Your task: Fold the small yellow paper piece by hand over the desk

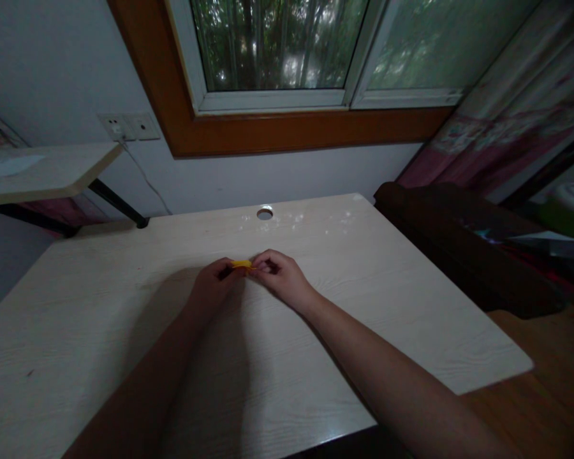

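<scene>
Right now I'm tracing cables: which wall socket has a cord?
The left socket: a white cord hangs from it, while the right socket has none.

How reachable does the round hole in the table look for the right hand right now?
Probably yes: the round hole lies beyond the right hand, and nothing visible stands between them on the table. That hand is busy at the small yellow piece, though, which might hinder it.

Can't read a single bit of text here tbfh, no brand, number or sign I can make out. The wall sockets (129, 127) are too small to tell any markings, and the stuff (552, 245) at the right edge is just too dark and blurry.
</scene>
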### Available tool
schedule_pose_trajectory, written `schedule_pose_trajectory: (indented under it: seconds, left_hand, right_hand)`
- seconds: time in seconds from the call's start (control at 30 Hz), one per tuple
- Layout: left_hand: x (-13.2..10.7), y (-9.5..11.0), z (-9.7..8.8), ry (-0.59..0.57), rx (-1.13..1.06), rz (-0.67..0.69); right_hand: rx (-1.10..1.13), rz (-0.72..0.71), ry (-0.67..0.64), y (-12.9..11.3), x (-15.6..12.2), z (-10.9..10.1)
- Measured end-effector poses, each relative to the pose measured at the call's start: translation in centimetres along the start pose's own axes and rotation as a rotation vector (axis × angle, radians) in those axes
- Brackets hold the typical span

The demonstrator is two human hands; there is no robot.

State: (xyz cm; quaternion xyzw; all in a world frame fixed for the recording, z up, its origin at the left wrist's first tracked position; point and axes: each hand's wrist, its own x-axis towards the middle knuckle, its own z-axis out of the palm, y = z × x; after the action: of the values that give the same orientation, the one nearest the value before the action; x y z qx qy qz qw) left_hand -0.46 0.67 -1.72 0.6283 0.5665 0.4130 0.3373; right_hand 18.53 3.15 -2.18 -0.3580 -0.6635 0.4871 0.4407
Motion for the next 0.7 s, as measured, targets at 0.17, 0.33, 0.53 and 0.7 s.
schedule_pose_trajectory:
  seconds: [0.17, 0.33, 0.53, 0.7]
  left_hand:
    - [0.0, 0.5, -0.1, -0.005, -0.038, 0.005]
    - [-0.1, 0.5, 0.0, -0.002, -0.108, 0.097]
    - [-0.3, 0.5, 0.0, -0.011, -0.076, 0.190]
    - [-0.4, 0.7, -0.2, 0.003, -0.016, 0.265]
  right_hand:
    - [-0.006, -0.025, 0.015, -0.1, 0.0, -0.2]
    - [-0.089, -0.076, 0.015, -0.3, 0.1, -0.3]
    - [-0.177, -0.135, 0.014, -0.8, -0.1, -0.4]
    - [-0.235, -0.183, 0.020, -1.3, -0.3, -0.2]
